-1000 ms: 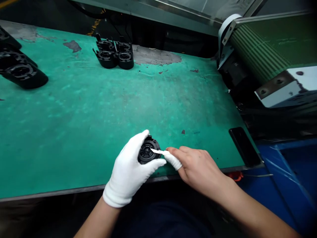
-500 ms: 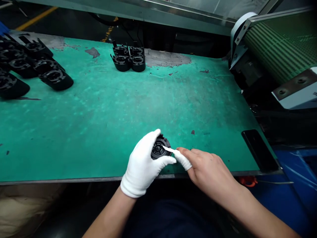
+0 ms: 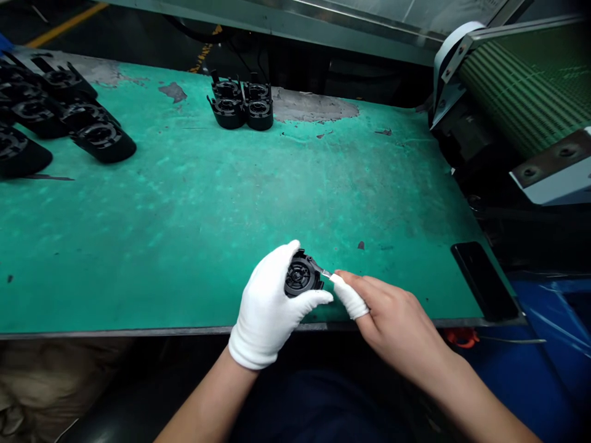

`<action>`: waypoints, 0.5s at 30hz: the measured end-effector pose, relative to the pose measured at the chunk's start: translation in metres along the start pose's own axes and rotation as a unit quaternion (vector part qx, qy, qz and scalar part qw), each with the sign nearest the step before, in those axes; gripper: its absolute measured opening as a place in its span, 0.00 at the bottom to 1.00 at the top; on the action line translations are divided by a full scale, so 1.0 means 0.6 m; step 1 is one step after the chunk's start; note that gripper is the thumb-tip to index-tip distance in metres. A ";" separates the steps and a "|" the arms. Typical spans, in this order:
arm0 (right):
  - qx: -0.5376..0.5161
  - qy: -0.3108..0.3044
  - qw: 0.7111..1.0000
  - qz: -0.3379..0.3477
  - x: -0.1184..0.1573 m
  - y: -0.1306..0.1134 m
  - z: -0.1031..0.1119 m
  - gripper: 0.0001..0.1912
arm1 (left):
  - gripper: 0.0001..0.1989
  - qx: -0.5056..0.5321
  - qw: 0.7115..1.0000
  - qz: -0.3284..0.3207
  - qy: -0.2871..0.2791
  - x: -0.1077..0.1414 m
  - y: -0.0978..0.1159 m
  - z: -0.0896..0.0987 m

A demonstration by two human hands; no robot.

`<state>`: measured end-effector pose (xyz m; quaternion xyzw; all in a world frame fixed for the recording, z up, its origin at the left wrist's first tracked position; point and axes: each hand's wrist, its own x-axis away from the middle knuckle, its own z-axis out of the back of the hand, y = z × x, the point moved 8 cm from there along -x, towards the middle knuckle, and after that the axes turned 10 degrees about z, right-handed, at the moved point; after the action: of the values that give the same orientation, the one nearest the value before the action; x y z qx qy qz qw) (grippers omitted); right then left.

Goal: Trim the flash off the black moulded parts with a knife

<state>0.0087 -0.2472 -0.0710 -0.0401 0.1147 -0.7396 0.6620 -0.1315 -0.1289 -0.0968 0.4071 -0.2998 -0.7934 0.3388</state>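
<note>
Left hand, white-gloved, around one round black part. Right hand, thumb wrapped in white, gripping one blade at the part's rim. Table: green, worn; black housings, two groups; phone, right edge. Conveyor, far right.

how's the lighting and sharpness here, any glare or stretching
Head view: the black disc looks fairly sharp; a pale sheen on the metal rail; black parts at far left seem stretched outward; deep shadow below the green table.
</note>
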 end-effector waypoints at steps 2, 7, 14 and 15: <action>-0.009 -0.004 1.000 0.021 -0.006 0.008 0.009 0.21 | 0.44 0.003 1.000 -0.002 -0.002 0.000 0.001 0.001; -0.013 -0.054 0.995 0.083 -0.029 0.016 0.012 0.19 | 0.44 0.010 1.000 0.009 -0.005 -0.002 0.001 0.001; 0.026 -0.074 0.993 0.086 -0.039 0.014 0.007 0.19 | 0.44 0.006 1.000 0.021 -0.013 -0.002 0.000 0.000; 0.035 -0.073 0.993 0.083 -0.038 0.013 0.007 0.19 | 0.44 0.007 1.000 0.023 -0.013 -0.002 0.000 0.000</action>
<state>0.0199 -0.2261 -0.0667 -0.0614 0.0430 -0.6807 0.7287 -0.1312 -0.1282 -0.0961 0.3922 -0.3194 -0.7886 0.3497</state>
